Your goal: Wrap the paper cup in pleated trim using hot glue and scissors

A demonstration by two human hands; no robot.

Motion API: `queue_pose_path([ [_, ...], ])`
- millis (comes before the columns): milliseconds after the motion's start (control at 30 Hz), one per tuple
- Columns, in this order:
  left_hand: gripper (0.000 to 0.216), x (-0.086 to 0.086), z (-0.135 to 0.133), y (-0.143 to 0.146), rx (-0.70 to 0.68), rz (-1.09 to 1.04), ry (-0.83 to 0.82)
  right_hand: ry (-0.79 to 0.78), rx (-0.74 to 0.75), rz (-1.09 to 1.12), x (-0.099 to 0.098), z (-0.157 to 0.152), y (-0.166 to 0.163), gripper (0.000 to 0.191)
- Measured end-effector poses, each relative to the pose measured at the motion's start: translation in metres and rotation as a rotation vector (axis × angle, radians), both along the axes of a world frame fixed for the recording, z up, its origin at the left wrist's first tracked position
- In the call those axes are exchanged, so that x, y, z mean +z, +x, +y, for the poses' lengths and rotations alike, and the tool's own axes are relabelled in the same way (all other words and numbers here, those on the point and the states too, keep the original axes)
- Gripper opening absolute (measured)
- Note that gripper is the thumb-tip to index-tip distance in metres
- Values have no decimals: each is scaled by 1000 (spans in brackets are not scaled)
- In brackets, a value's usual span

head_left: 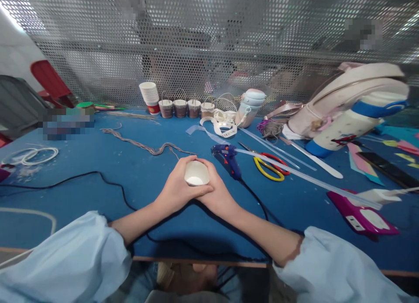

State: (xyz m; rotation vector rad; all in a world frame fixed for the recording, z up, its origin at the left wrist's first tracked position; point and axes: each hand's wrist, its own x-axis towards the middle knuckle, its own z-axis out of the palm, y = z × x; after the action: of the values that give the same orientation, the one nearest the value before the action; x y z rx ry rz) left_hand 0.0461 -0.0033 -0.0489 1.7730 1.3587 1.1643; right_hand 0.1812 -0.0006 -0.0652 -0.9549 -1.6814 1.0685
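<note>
Both of my hands wrap around a small white paper cup (196, 173) held just above the blue table (131, 176). My left hand (178, 187) grips its left side, with the thumb lying across the front. My right hand (218, 192) closes on its right side. The cup's open mouth faces up toward me and looks empty. A blue hot glue gun (228, 157) lies just right of my hands, its black cord (255, 198) running toward the table's near edge.
Yellow and red-handled scissors (270, 167), long clear strips (294, 172), a stack of paper cups (149, 94), several wrapped cups (180, 107), ribbon rolls (222, 122), bottles (250, 107) and a bag (347, 93) lie beyond. Braided cord (144, 146) and a black cable (81, 177) cross the left. A perforated metal screen (209, 41) backs the table.
</note>
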Motion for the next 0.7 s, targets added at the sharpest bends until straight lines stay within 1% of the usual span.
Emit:
queue_pose_path([
  [200, 75, -4, 0, -4, 4, -16, -11, -52, 9, -11, -4, 1, 4, 76],
  [367, 73, -5, 1, -3, -4, -81, -82, -142, -26, -49, -4, -1, 3, 67],
  [433, 70, -4, 1, -3, -24, -100, -105, -156, -28, -97, -2, -2, 4, 67],
  [533, 68, -1, 1, -5, -54, -118, -138, -170, 4, -181, 7, -3, 12, 77],
  [600, 69, 0, 0, -7, -79, -132, -168, -214, 27, -250, 17, -3, 20, 91],
  [633, 71, 0, 0, -8, -94, -142, -180, -240, 20, -257, 21, -3, 23, 98],
  [700, 75, -2, 0, -9, -124, -152, -190, -245, -7, -181, 27, -3, 26, 107],
])
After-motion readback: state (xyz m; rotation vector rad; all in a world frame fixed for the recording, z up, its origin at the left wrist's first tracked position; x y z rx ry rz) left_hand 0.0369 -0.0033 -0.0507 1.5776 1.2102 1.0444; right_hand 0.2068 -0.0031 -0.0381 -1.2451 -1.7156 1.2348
